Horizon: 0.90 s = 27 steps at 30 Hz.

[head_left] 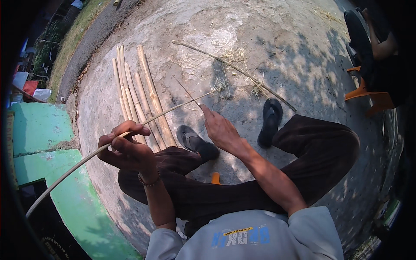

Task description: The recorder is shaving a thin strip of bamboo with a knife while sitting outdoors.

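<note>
- While the left hand [128, 147] grips the thin strip [167, 111] above the bamboo poles [149, 89], the right hand [221, 131] is closed around a knife [183, 88], right of them.
- Shaving seems in hand; next stroke probably needs steady holding.

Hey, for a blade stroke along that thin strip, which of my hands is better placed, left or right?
Probably your right hand: it holds the thin blade, which crosses the strip near its far end. Your left hand is occupied gripping the strip.
</note>
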### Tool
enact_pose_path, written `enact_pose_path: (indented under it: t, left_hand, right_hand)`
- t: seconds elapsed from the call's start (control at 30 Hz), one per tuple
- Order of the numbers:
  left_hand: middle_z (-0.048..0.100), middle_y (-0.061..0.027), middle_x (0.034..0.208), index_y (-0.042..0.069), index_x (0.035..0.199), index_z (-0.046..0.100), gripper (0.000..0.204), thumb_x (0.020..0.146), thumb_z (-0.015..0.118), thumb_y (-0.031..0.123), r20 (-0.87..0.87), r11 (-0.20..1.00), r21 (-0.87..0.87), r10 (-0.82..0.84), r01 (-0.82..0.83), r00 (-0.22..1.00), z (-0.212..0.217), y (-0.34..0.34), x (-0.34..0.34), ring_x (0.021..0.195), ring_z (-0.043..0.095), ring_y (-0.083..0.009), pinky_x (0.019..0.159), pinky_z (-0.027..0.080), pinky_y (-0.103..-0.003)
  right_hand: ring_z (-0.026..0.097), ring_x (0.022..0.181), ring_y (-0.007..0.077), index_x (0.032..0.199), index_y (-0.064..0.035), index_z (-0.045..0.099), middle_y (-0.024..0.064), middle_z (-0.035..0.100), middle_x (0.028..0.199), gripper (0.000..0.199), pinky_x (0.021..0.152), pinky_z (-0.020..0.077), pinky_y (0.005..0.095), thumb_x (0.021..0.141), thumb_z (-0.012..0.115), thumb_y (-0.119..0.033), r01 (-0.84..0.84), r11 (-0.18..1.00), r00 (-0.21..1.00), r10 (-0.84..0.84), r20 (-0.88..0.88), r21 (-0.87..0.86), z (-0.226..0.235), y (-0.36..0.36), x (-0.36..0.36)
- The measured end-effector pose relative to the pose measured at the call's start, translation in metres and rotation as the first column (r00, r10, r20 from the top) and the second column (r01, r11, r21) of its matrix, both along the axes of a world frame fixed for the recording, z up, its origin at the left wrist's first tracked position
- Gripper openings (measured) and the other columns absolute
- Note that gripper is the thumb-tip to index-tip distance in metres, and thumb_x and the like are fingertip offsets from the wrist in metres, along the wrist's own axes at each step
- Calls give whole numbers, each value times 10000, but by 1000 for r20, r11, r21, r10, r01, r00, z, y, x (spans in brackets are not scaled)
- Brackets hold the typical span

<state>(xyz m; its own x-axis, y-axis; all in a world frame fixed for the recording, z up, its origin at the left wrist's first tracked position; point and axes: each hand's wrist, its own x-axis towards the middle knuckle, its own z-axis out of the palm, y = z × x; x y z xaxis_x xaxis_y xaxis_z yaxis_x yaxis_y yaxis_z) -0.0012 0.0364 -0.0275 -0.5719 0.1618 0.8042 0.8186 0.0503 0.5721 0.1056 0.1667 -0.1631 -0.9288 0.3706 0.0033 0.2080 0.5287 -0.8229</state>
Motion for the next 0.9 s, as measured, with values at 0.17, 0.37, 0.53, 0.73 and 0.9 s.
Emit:
enact_pose_path:
  t: [0.17, 0.37, 0.53, 0.73, 0.9]
  left_hand:
    - [586, -191, 681, 15, 1024, 278, 309, 1059, 360, 311, -33, 1000, -3, -5, 5, 999, 0, 5, 4, 429, 511, -189, 395, 464, -255]
    - [565, -205, 671, 51, 1069, 250, 270, 1059, 337, 306, 49, 1000, -13, 26, -26, 998, 0, 2, 3, 458, 525, -217, 432, 473, -270]
    - [560, -209, 665, 42, 1046, 247, 272, 1061, 322, 303, 41, 999, 11, 29, -30, 999, -2, -1, 1, 445, 518, -214, 418, 462, -267]
    - [553, -213, 653, 37, 1037, 246, 276, 1061, 316, 303, 49, 998, -12, 57, -57, 997, -1, -1, 1, 432, 508, -214, 407, 456, -267]
    - [545, -212, 639, 41, 1036, 248, 275, 1061, 318, 306, 78, 999, 35, 21, -24, 997, 0, 4, 5, 428, 505, -215, 395, 449, -267]
  right_hand:
    - [651, 754, 413, 1431, -30, 323, 223, 598, 952, 530, 633, 544, 483, 934, 490, -99, -66, 996, 971, 48, -236, -67, 42, -18, 2]
    - [646, 725, 415, 1438, -30, 324, 227, 612, 945, 525, 635, 544, 486, 945, 486, -112, -41, 994, 949, 8, -316, -99, 28, -26, -1]
    - [636, 728, 435, 1411, 13, 342, 253, 613, 954, 495, 644, 539, 502, 954, 480, -122, -35, 995, 967, 10, -254, -97, 29, -23, 2]
    - [629, 776, 445, 1406, 19, 340, 272, 612, 953, 491, 683, 526, 495, 950, 486, -91, -63, 989, 983, 39, -179, -131, 13, -15, 7]
    - [626, 808, 445, 1371, 22, 370, 269, 609, 881, 437, 702, 504, 492, 958, 479, -75, -68, 980, 947, 4, -322, -186, 35, -13, 3]
